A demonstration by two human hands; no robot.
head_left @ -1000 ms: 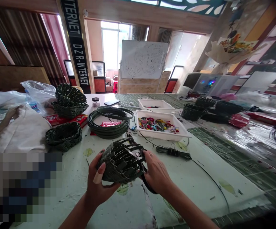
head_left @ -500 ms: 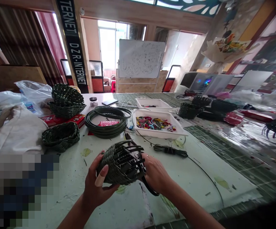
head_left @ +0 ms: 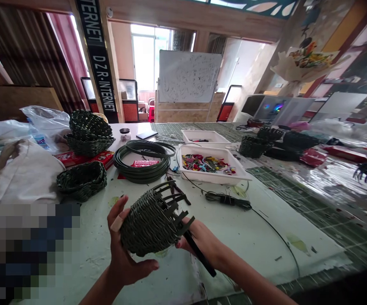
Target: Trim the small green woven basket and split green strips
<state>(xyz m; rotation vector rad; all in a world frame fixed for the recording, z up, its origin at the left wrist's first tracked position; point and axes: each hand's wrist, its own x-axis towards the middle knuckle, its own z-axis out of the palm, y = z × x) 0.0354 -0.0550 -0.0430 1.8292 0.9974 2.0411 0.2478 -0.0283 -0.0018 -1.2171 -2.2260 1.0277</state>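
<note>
A: What is closest to us?

B: Two hands, over the near edge of the bench. The left hand is half open, curved round the base of a dark woven basket, its thumb stretched out underneath.

A: And the right hand?

B: It is curled closed around a black-handled tool, the handle's end pointing back toward the near edge. Some fingertips are hidden behind the basket, so I can't tell how they sit.

A: How is the basket placed?

B: It is tilted, over the middle of the near edge, its mouth toward the right edge. Loose strip ends stick out around the rim, next to the right hand.

A: Beyond that?

B: A bundle of cord lies on the pale sheet, toward the right edge. Near the left edge, a small basket sits beside a white cloth. Between them are a coil of strip and a white tray of colourful bits.

A: And farther?

B: Stacked baskets near the left edge, a second tray, and a jar toward the far edge. Past that edge stands a whiteboard.
</note>
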